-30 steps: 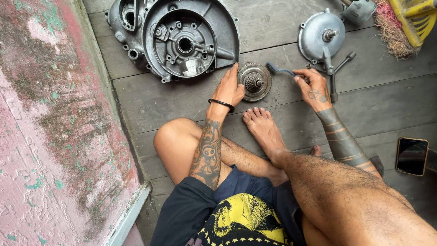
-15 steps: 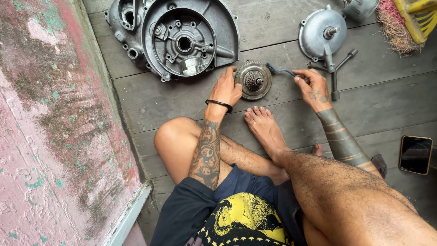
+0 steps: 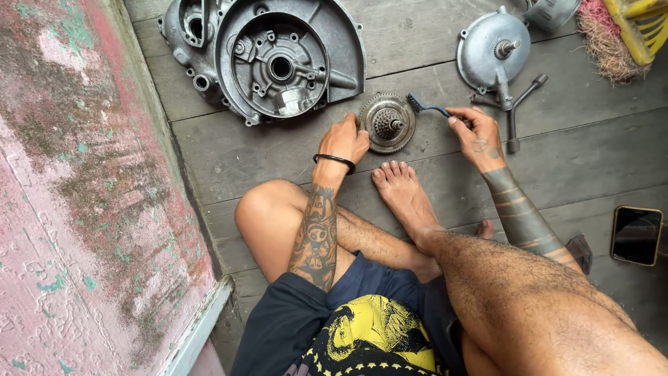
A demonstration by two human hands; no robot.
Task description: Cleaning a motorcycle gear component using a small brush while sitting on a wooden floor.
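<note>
A round toothed metal gear part [image 3: 388,123] lies flat on the grey wooden floor in front of my bare foot [image 3: 401,188]. My left hand [image 3: 351,138] grips its left rim. My right hand [image 3: 475,134] holds a small blue-handled brush [image 3: 426,106], whose bristle head rests at the part's upper right edge. A black band circles my left wrist.
A large grey engine casing [image 3: 271,59] lies beyond the gear. A round metal cover [image 3: 491,54] and a cross-shaped wrench [image 3: 511,104] lie at the upper right. A dark phone [image 3: 636,235] is on the planks at right. A worn pink wall [image 3: 76,202] runs along the left.
The view has shifted slightly. Both hands stay at the gear part, and the brush head remains at its upper right edge with only small movement.
</note>
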